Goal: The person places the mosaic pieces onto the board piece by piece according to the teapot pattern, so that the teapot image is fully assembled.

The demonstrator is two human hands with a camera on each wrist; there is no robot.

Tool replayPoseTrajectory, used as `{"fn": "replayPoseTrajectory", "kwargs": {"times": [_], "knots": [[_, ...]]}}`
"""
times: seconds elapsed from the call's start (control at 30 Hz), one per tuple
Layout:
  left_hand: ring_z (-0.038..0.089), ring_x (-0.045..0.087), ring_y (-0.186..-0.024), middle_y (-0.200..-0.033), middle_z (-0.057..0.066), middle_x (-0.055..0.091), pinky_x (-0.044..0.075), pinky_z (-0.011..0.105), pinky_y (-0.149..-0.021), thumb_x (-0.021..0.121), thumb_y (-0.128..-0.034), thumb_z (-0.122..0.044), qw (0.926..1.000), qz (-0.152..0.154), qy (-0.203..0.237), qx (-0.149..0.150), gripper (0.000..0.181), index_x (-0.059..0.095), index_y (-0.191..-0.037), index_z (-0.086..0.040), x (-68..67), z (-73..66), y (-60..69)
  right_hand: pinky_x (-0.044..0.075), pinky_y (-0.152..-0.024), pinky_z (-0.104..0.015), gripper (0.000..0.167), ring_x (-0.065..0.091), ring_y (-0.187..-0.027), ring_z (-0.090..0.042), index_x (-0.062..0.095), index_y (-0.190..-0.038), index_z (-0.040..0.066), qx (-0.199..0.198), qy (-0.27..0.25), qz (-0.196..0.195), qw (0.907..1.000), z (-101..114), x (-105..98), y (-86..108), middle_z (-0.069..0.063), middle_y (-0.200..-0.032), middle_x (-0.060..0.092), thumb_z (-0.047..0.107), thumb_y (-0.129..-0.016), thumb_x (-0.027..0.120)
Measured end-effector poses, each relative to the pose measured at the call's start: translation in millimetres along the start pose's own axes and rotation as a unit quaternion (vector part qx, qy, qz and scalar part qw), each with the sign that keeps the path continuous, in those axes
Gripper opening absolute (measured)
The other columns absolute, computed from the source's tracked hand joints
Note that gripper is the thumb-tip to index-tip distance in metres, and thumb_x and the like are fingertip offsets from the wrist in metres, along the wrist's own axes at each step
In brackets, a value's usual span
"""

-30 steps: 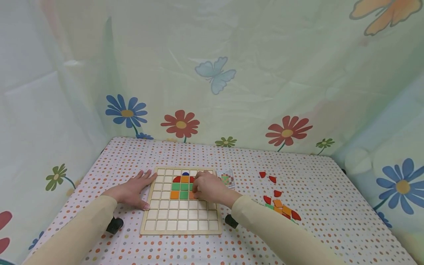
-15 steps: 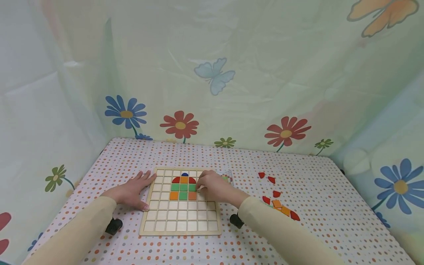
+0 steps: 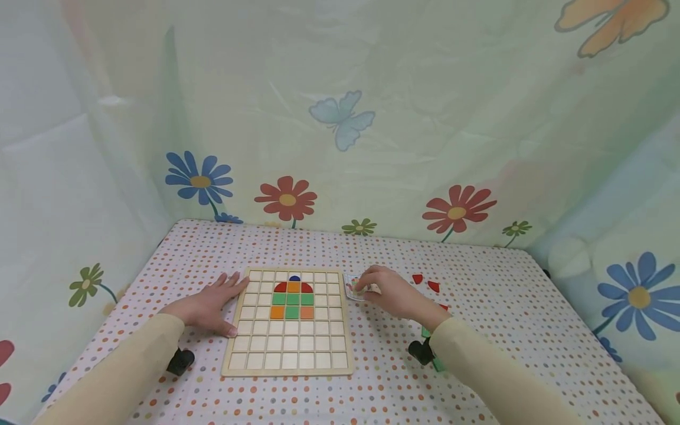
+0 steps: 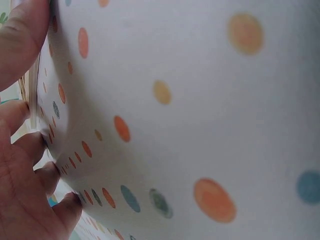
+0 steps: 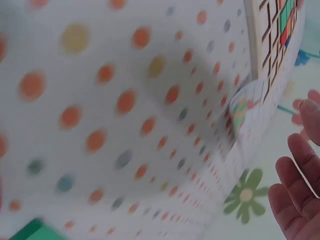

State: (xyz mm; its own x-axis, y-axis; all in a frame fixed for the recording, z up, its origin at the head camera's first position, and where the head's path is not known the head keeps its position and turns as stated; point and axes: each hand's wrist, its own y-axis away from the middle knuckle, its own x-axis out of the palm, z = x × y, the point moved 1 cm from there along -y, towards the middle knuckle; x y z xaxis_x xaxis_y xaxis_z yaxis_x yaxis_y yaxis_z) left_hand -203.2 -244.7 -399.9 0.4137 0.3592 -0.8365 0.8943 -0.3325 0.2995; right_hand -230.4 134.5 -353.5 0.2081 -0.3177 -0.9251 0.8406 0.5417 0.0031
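Observation:
My left hand [image 3: 207, 304] rests at the left side of a wooden grid board [image 3: 287, 343], fingers spread, with the thumb on its frame. Set in the board's upper part are several coloured tiles: a blue piece [image 3: 294, 278] at the top, red curved pieces [image 3: 280, 287] beside an orange square [image 3: 293, 287], then green squares [image 3: 292, 299] and more orange ones [image 3: 277, 312]. My right hand [image 3: 392, 293] hovers over a small printed card [image 3: 349, 287] just right of the board. In the right wrist view its fingers [image 5: 290, 210] are loosely bent, and nothing shows between them.
Loose red pieces [image 3: 417, 278] lie right of my right hand. Green pieces [image 3: 438, 365] peek out around the right sleeve [image 3: 494, 366], which hides other loose tiles. A dotted cloth [image 3: 212, 242] covers the table, with a flowered curtain [image 3: 340, 71] behind and at the sides.
My right hand has left the board's tiles and moved right, to over the printed card. The sleeve now covers most of the loose pieces. My left hand has stayed put.

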Motion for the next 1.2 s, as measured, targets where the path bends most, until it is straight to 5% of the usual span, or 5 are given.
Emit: {"fn": "replayPoseTrajectory", "kwargs": {"times": [0.57, 0.9, 1.2], "knots": [[0.056, 0.005, -0.154, -0.168, 0.030, 0.012, 0.017, 0.074, -0.119, 0.091, -0.0732, -0.029, 0.9998, 0.003, -0.010, 0.014, 0.113, 0.025, -0.161, -0.002, -0.6, 1.6, -0.1, 0.054, -0.100, -0.057, 0.015, 0.061, -0.119, -0.040, 0.077, -0.105, 0.009, 0.104, 0.014, -0.021, 0.9943, -69.0, -19.2, 60.7, -0.012, -0.117, 0.069, 0.002, -0.094, 0.070], [0.056, 0.005, -0.154, -0.168, 0.030, 0.012, 0.016, 0.073, -0.120, 0.091, -0.0738, -0.029, 0.9999, 0.008, -0.012, 0.005, 0.113, 0.025, -0.161, -0.003, -2.1, -0.1, 0.3, 0.056, -0.093, -0.057, 0.013, 0.063, -0.106, -0.033, 0.077, -0.105, 0.010, 0.160, 0.000, 0.006, 0.9871, -97.5, -23.1, 101.2, -0.011, -0.113, 0.069, 0.009, -0.092, 0.075], [0.056, 0.004, -0.154, -0.168, 0.030, 0.011, 0.016, 0.074, -0.120, 0.092, -0.0728, -0.030, 0.9999, 0.010, -0.001, 0.004, 0.115, 0.024, -0.161, -0.002, -2.1, -0.7, 1.1, 0.055, -0.093, -0.057, 0.013, 0.063, -0.101, -0.028, 0.078, -0.102, 0.011, 0.177, 0.006, 0.009, 0.9842, -110.5, -19.4, 113.9, -0.006, -0.106, 0.070, 0.009, -0.089, 0.077]]}}
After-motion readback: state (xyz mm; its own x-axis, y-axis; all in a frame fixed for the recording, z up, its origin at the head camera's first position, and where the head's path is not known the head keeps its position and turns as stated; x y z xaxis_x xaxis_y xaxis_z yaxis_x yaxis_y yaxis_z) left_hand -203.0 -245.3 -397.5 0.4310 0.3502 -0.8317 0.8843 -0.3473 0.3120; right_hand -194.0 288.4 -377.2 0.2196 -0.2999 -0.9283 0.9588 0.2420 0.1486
